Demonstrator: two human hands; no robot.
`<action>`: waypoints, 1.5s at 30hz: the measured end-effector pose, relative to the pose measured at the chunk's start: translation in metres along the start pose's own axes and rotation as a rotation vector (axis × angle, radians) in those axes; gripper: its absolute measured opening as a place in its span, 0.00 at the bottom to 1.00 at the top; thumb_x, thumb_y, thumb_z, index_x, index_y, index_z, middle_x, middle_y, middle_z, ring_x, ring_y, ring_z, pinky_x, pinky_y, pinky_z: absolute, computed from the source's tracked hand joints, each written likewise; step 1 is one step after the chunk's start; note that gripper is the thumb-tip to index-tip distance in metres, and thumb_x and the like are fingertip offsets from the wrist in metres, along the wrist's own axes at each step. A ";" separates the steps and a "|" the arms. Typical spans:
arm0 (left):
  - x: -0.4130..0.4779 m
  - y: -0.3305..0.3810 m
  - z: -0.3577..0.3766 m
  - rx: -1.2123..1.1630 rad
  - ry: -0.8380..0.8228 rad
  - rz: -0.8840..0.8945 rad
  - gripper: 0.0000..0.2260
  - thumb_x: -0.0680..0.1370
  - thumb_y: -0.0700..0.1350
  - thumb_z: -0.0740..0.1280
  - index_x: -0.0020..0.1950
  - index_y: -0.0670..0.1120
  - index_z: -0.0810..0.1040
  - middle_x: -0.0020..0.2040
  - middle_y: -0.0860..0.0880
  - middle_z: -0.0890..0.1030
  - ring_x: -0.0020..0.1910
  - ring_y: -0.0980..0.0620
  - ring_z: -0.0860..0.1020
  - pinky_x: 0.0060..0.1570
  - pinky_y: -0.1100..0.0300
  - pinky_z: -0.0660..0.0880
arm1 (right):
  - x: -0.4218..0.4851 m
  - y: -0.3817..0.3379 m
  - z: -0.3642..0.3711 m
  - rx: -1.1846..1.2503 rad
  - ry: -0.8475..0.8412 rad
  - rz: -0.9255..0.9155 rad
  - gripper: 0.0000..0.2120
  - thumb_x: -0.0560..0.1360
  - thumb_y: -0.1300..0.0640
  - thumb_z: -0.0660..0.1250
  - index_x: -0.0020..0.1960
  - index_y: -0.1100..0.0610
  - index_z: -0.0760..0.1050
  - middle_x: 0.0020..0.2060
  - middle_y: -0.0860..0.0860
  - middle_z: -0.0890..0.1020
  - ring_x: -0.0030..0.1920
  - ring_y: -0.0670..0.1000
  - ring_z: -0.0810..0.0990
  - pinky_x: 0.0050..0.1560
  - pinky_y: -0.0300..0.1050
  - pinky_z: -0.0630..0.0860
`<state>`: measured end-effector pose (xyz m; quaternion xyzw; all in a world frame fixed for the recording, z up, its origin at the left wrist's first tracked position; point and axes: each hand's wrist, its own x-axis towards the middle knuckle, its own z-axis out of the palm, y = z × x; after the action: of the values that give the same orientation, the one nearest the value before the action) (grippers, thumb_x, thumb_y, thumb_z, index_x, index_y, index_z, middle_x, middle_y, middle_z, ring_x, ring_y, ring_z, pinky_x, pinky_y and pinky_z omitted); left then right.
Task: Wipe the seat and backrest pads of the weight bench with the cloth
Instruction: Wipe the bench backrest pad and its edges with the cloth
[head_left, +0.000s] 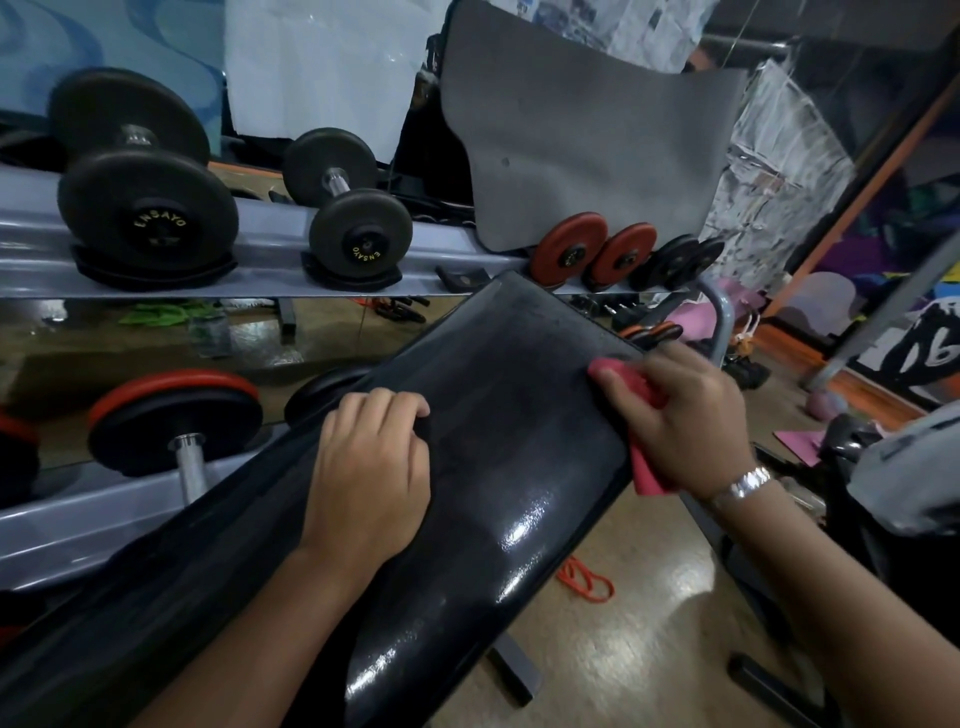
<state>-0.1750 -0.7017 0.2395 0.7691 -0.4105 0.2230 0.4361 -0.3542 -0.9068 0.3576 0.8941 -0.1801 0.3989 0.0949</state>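
The black glossy bench pad (509, 415) runs diagonally from the lower left to the upper right of the head view. My left hand (369, 467) rests on the pad's left side with its fingers curled over the far edge. My right hand (685, 421) grips a red cloth (647, 470) against the pad's right edge near the top end. Most of the cloth is hidden under that hand. A silver watch sits on my right wrist.
A grey dumbbell rack (270, 270) with black and red dumbbells (145, 208) stands close behind the bench. A grey mat (587, 140) hangs over the rack. An orange resistance band (587, 582) lies on the floor below the pad, by the bench's metal foot (514, 670).
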 end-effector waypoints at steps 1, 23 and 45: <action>0.000 0.000 0.000 0.001 0.000 -0.001 0.11 0.75 0.39 0.61 0.54 0.46 0.78 0.46 0.50 0.78 0.50 0.45 0.74 0.52 0.49 0.71 | -0.007 0.000 -0.002 0.037 -0.021 -0.040 0.13 0.77 0.45 0.71 0.43 0.54 0.83 0.38 0.48 0.78 0.38 0.46 0.75 0.38 0.42 0.74; -0.001 0.001 -0.001 -0.019 0.008 0.000 0.10 0.76 0.39 0.60 0.53 0.47 0.78 0.48 0.51 0.78 0.50 0.48 0.74 0.51 0.52 0.70 | 0.045 -0.002 0.013 -0.057 -0.128 0.078 0.17 0.77 0.40 0.68 0.41 0.52 0.82 0.38 0.50 0.81 0.39 0.54 0.80 0.38 0.50 0.77; -0.001 -0.001 0.000 -0.044 0.012 -0.002 0.09 0.75 0.38 0.63 0.53 0.48 0.77 0.49 0.52 0.77 0.50 0.48 0.73 0.51 0.51 0.70 | 0.077 -0.008 0.034 -0.109 -0.210 0.062 0.18 0.76 0.36 0.66 0.44 0.51 0.81 0.42 0.52 0.82 0.45 0.57 0.80 0.43 0.52 0.77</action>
<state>-0.1747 -0.7007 0.2382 0.7583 -0.4121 0.2180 0.4556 -0.2804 -0.9290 0.3922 0.9186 -0.2380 0.2952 0.1115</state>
